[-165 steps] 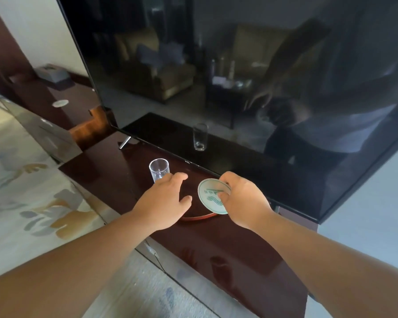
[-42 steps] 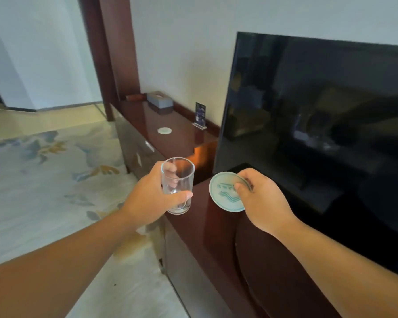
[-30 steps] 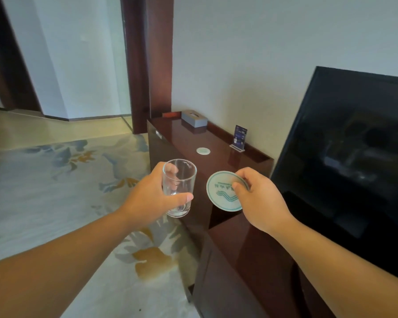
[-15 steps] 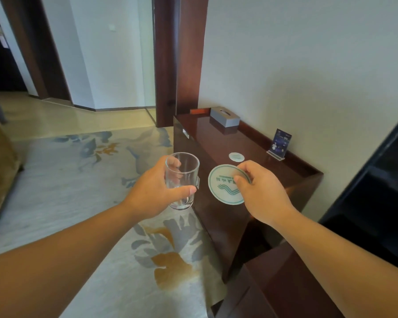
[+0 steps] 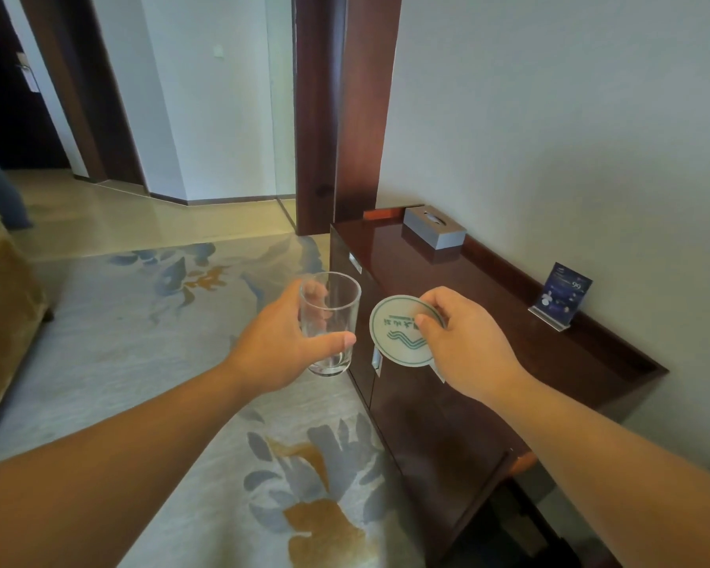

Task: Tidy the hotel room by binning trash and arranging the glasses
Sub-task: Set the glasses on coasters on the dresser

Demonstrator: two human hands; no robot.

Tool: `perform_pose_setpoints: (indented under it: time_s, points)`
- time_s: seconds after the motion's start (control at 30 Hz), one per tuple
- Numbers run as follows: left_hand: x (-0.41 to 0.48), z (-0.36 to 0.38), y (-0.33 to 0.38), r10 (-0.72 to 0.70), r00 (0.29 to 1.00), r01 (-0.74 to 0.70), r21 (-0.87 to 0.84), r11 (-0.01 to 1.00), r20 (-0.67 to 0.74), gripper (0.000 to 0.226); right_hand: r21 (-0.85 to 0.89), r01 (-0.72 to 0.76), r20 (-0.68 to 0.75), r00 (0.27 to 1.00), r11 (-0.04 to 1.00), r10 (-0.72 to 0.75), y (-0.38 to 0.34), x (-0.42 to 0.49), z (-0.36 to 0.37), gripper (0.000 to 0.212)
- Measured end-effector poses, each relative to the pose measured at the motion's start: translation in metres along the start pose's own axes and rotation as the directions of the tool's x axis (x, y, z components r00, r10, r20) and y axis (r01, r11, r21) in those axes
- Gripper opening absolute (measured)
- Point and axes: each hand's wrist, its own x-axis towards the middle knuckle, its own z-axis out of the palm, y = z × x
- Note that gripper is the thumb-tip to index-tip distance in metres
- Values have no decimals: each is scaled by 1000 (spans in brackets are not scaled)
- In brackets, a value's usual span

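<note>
My left hand [image 5: 281, 350] grips an upright clear drinking glass [image 5: 331, 309], thumb across its front, held in the air over the carpet just left of the dark wooden sideboard [image 5: 488, 321]. My right hand [image 5: 464, 342] pinches a round white coaster [image 5: 394, 330] with a green wave print, thumb on its face, held tilted above the sideboard's front edge. The second coaster that lay on the sideboard is hidden behind my right hand.
On the sideboard stand a grey tissue box [image 5: 434, 231] at the far end and a small blue card in a clear stand [image 5: 560, 297] by the wall. A patterned carpet [image 5: 181, 362] lies to the left, a brown armchair edge [image 5: 1, 305] at far left.
The view has swung left from the television to the lower sideboard, which is now closer. Both hands keep the same hold on the glass and the coaster.
</note>
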Motion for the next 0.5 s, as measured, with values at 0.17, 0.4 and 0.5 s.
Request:
perform_pose_setpoints:
  time_s: [0.17, 0.4, 0.5]
  points:
    - [73, -17, -44, 57, 995, -53, -59, 997, 81, 57, -33, -55, -56, 997, 998, 53, -7, 56, 36, 4]
    - [169, -44, -79, 170, 960, -160, -63, 985, 222, 57, -64, -191, -162, 970, 979, 179, -23, 125, 62, 7]
    - [202, -45, -87, 198, 944, -183, -82, 980, 263, 62, -67, -238, -174, 959, 969, 224, -20, 148, 70, 6]
